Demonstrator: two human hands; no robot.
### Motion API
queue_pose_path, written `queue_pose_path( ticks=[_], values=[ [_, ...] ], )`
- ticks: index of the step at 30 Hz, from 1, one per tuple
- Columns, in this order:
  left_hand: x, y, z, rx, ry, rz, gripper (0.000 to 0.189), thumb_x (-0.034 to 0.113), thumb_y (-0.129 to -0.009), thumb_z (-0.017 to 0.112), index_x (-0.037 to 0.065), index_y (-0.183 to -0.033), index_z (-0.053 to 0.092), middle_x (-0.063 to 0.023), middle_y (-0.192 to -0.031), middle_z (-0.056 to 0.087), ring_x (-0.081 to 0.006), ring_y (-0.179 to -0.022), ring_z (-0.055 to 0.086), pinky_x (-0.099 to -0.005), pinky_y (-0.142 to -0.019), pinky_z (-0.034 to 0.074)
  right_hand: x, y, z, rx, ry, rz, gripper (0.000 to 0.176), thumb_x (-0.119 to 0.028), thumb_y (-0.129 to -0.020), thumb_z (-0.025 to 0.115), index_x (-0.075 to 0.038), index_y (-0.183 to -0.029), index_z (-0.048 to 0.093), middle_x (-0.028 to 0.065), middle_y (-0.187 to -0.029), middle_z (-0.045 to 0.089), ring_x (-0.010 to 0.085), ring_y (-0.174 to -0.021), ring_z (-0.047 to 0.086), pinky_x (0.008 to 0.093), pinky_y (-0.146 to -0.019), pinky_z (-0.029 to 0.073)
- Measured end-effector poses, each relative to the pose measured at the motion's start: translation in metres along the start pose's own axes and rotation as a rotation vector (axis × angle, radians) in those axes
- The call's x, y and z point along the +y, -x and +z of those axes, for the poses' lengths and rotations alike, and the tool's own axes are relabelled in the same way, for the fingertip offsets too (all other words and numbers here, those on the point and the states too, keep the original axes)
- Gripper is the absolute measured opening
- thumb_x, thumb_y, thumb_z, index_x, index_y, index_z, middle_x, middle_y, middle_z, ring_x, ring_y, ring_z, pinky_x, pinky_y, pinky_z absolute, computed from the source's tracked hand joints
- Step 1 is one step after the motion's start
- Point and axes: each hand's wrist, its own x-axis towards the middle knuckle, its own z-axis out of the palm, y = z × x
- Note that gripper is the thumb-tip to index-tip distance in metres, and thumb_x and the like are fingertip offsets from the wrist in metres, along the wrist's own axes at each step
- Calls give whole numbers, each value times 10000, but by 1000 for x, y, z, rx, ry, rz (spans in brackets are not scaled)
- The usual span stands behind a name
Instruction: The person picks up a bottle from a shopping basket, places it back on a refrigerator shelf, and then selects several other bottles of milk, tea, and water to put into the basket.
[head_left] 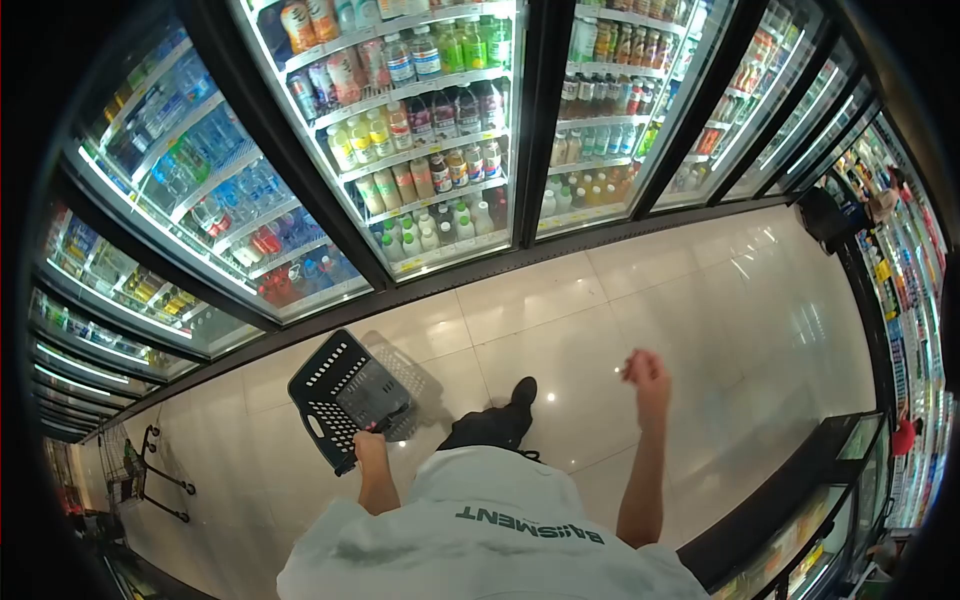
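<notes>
I stand in a shop aisle facing a row of glass-door drink coolers [430, 150]. My left hand [368, 445] grips the handle of a black plastic shopping basket [340, 395] that hangs at my left side; nothing shows inside it. My right hand [645, 372] is raised in front of me at about waist height, its fingers loosely curled with nothing in them. It is well short of the cooler doors. My black shoe [522, 392] shows on the pale tiled floor between the two hands.
Shelves of bottled drinks fill the coolers, all doors closed. A low chest freezer [800, 510] stands at my right. A wire trolley [135, 470] stands far left. Another person [850, 212] stands far down the aisle beside more shelves.
</notes>
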Motion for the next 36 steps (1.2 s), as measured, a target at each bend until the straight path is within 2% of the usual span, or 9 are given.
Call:
queue_pose_path(
  ticks=[4, 7, 9, 10, 13, 19, 20, 24, 36],
  values=[
    [39, -17, -25, 37, 65, -74, 261, 166, -898, 463, 64, -1126, 537, -74, -1129, 576, -164, -816, 608, -272, -618, 481, -219, -17, 27, 81, 52, -814, 221, -46, -900, 470, 67, -1078, 537, 116, -844, 596, 149, -703, 551, 259, -657, 443],
    [71, -19, -29, 86, 145, -123, 225, 187, -893, 466, 84, -1060, 575, -76, -1066, 597, -173, -815, 619, -284, -632, 487, -308, -28, 8, 95, 154, -1410, 469, -279, -913, 381, 149, -1066, 497, 205, -860, 555, 246, -648, 502, 288, -561, 391],
    [84, -33, -45, 123, 183, -161, 211, 201, -890, 467, 97, -1017, 600, -77, -1024, 612, -179, -815, 626, -292, -642, 492, -346, -34, 10, -29, -55, -1669, 458, -265, -853, 521, 111, -1092, 415, 149, -864, 499, 223, -636, 412, 299, -560, 357],
    [96, -33, -40, 144, 200, -179, 207, 208, -888, 468, 104, -995, 612, -77, -1003, 619, -182, -815, 630, -296, -646, 494, -361, -39, 3, -7, -49, -1671, 458, -265, -853, 521, 111, -1092, 415, 149, -864, 499, 223, -636, 412, 299, -560, 357],
    [101, -45, -59, 208, 248, -232, 213, 229, -883, 470, 124, -929, 650, -79, -940, 640, -191, -814, 641, -308, -661, 500, -392, -56, -19, -610, 41, -1561, 699, -378, -895, 506, -140, -1437, 135, 181, -1169, 459, 313, -786, 554, 331, -509, 526],
    [89, -71, -108, 303, 378, -337, 282, 270, -873, 475, 164, -798, 725, -82, -814, 683, -209, -813, 663, -333, -689, 513, -390, -91, -53, -508, 68, -1514, 700, -378, -882, 514, -127, -1425, 149, 174, -1156, 464, 309, -772, 562, 328, -511, 524],
    [86, -62, -132, 51, 218, -176, 370, 438, -901, 414, 206, -999, 685, -36, -1005, 672, -180, -940, 645, -325, -749, 511, -389, -96, -59, -496, 72, -1503, 700, -378, -880, 515, -125, -1422, 152, 173, -1154, 465, 309, -769, 564, 327, -511, 524],
    [93, -24, -165, 100, 267, -190, 348, 409, -889, 421, 186, -979, 673, -48, -984, 665, -191, -927, 642, -334, -748, 508, -387, -118, -90, -459, 72, -1467, 702, -379, -870, 522, -114, -1413, 164, 167, -1144, 470, 306, -758, 570, 324, -513, 523],
    [291, 46, -280, 347, 637, -179, 262, 291, -842, 450, 103, -899, 622, -96, -900, 637, -235, -872, 630, -370, -746, 496, -408, -198, -260, -473, 132, -1450, 707, -380, -841, 540, -83, -1383, 199, 152, -1113, 483, 297, -724, 590, 315, -517, 519]
  ],
)
